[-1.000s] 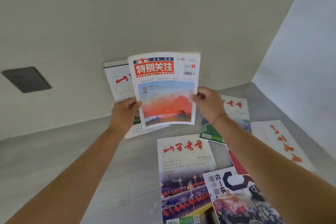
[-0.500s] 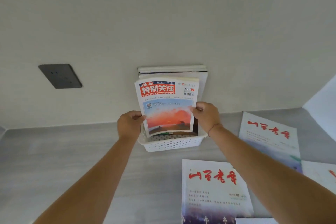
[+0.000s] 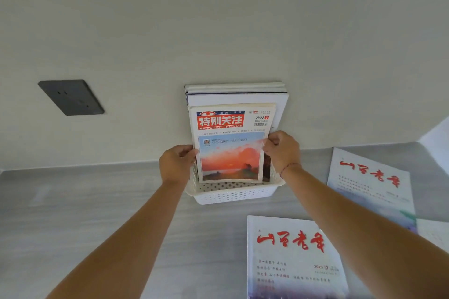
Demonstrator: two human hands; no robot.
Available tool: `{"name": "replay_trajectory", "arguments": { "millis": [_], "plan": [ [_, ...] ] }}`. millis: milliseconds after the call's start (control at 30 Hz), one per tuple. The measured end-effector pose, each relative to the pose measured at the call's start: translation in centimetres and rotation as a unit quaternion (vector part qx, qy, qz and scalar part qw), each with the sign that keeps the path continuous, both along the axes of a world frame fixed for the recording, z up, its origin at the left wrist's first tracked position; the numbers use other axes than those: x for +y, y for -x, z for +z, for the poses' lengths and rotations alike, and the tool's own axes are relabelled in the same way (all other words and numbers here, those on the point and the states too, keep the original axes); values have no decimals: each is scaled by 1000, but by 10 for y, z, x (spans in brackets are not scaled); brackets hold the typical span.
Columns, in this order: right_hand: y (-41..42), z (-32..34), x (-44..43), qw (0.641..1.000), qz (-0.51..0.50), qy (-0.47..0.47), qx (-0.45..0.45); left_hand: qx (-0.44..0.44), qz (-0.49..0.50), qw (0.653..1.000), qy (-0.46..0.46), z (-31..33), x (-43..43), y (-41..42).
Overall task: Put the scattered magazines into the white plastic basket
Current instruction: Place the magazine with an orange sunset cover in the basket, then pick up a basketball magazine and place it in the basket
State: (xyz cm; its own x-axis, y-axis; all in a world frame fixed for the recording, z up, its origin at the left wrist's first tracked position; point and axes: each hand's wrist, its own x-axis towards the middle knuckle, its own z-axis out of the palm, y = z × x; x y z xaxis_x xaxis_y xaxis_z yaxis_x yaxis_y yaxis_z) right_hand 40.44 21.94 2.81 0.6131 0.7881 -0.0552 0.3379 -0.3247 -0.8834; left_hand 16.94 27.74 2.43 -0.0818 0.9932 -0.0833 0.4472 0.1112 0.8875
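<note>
A white perforated plastic basket [image 3: 233, 195] stands against the wall on the grey counter. Several magazines [image 3: 237, 96] stand upright in it, leaning on the wall. In front of them is a magazine with a red title block and a sunset picture [image 3: 230, 145], its lower edge down inside the basket. My left hand [image 3: 176, 164] grips its left edge and my right hand [image 3: 281, 152] grips its right edge. Two white magazines with red brush lettering lie flat on the counter, one at the front [image 3: 291, 257] and one at the right [image 3: 369, 182].
A dark wall socket plate [image 3: 71, 97] sits on the wall to the left. The corner of another magazine [image 3: 435, 233] shows at the right edge. A side wall [image 3: 437, 138] closes the counter on the right. Bare grey counter [image 3: 85, 213] stretches left of the basket.
Both hands have carried the sunset magazine from the air above the counter down into the basket, in front of the standing magazines. The view has shifted left and closer to the basket.
</note>
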Motion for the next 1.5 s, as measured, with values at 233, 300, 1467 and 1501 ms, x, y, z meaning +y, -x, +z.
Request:
{"name": "replay_trajectory", "arguments": {
  "millis": [233,300,1467,1501],
  "plan": [
    [1,5,-2,999,0,21,-43,46,-11,999,-17,1,-5,-1],
    [0,9,-12,999,-8,17,-34,70,-3,997,-37,4,-12,-2],
    [18,-79,-516,825,-489,123,256,254,-564,766,178,-79,-351,-179],
    [16,-78,-520,825,-490,121,254,252,-562,768,175,-80,-357,-179]
  ]
}}
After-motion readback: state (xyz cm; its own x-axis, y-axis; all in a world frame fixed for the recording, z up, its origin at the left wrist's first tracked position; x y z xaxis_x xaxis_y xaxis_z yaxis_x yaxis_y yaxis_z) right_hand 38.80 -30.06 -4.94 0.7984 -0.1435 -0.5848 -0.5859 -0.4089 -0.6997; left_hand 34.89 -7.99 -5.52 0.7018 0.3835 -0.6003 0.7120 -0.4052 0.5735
